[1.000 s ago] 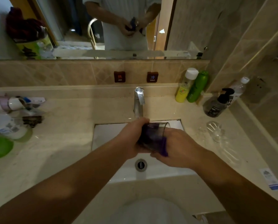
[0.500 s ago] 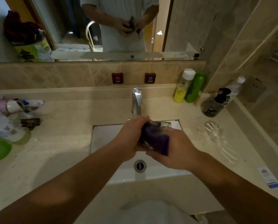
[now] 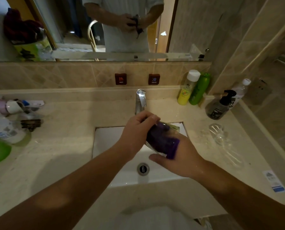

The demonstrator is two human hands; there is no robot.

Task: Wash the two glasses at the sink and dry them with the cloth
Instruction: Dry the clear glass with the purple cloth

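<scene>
Left wall plate: "HOT" is read in white under a red symbol, on the tiles at 12 o'clock above the tap.
Right wall plate: "COLD" is read under a blue character.
Clear bottle: large dark characters are seen at 2 o'clock, too blurred to be read.
Black pump bottle: small white print, not legible.
Counter sticker: not legible.
</scene>
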